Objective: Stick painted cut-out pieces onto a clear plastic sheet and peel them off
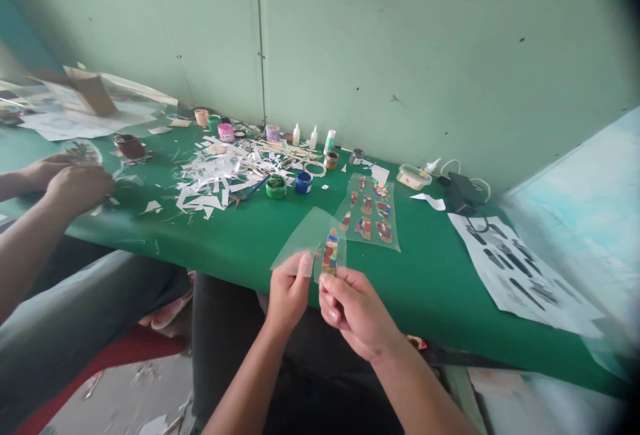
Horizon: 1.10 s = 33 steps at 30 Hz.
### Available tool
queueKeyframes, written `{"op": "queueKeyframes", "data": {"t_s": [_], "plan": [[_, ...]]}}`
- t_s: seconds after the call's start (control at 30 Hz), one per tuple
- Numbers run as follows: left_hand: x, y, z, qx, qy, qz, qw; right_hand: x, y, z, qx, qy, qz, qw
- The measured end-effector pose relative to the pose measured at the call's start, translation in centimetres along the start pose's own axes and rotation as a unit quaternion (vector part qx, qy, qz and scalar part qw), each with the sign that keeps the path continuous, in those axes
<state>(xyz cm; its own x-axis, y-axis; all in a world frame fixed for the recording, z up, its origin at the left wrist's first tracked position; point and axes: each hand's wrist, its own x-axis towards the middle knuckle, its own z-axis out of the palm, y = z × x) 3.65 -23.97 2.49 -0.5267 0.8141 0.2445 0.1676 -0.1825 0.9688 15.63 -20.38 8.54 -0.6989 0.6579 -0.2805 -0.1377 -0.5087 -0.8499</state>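
Note:
Just over the table's front edge, my left hand [289, 291] is closed, its thumb pressed on a clear plastic sheet [301, 238] that spreads up and away. My right hand [356, 308] pinches the lower end of a small painted piece [330, 253] in blue, red, green and brown. This piece stands upright against clear plastic; whether it is stuck to the sheet I cannot tell. Beyond my hands, another clear sheet [393, 238] lies on the table with several small painted pieces [367, 204] on it.
White paper scraps [220, 171] litter the green table [230, 238]. Among them stand a green paint jar [276, 187], a blue paint jar [303, 183] and a glue stick [329, 142]. A printed sheet [505, 281] lies right. At left, a co-worker's hands [75, 185] handle something blurred.

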Motion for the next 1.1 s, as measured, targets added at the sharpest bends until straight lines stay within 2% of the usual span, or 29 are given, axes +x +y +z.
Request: {"op": "queueKeyframes", "data": {"t_s": [0.13, 0.27, 0.43, 0.5, 0.63, 0.7, 0.83, 0.9, 0.97, 1.03, 1.1], "plan": [[0.8, 0.5, -0.2, -0.007, 0.031, -0.028, 0.999, -0.8, 0.3, 0.1, 0.017, -0.067, 0.057, 0.996], [2.2, 0.7, 0.3, 0.010, 0.041, -0.046, 0.998, -1.1, 0.3, -0.4, 0.027, -0.079, 0.053, 0.995], [6.5, -0.2, 0.7, 0.014, 0.062, -0.059, 0.996, -1.2, -0.5, -1.5, -0.024, -0.085, 0.052, 0.995], [8.8, -0.8, 0.7, 0.014, 0.049, -0.071, 0.996, -0.7, -0.9, -2.3, -0.054, -0.067, 0.038, 0.996], [13.4, -2.3, 1.0, 0.027, 0.030, -0.116, 0.992, 1.5, -1.3, -4.3, -0.168, 0.023, -0.033, 0.985], [15.4, -3.1, 1.3, 0.053, 0.061, -0.135, 0.988, 2.8, -1.2, -5.1, -0.220, 0.059, -0.060, 0.972], [18.2, -3.7, 1.2, 0.106, 0.162, -0.154, 0.969, 4.5, -0.4, -5.8, -0.253, 0.100, -0.100, 0.957], [18.6, -3.4, 0.6, 0.119, 0.207, -0.153, 0.959, 4.9, 0.1, -6.1, -0.263, 0.120, -0.124, 0.949], [17.8, -2.6, -0.2, 0.127, 0.235, -0.143, 0.953, 5.0, 0.6, -6.6, -0.266, 0.137, -0.144, 0.943], [15.9, -1.7, -1.0, 0.132, 0.244, -0.131, 0.952, 5.0, 1.0, -7.0, -0.262, 0.152, -0.157, 0.940], [13.0, -0.7, -1.6, 0.131, 0.215, -0.123, 0.960, 5.0, 1.3, -7.0, -0.256, 0.164, -0.165, 0.938]]}}
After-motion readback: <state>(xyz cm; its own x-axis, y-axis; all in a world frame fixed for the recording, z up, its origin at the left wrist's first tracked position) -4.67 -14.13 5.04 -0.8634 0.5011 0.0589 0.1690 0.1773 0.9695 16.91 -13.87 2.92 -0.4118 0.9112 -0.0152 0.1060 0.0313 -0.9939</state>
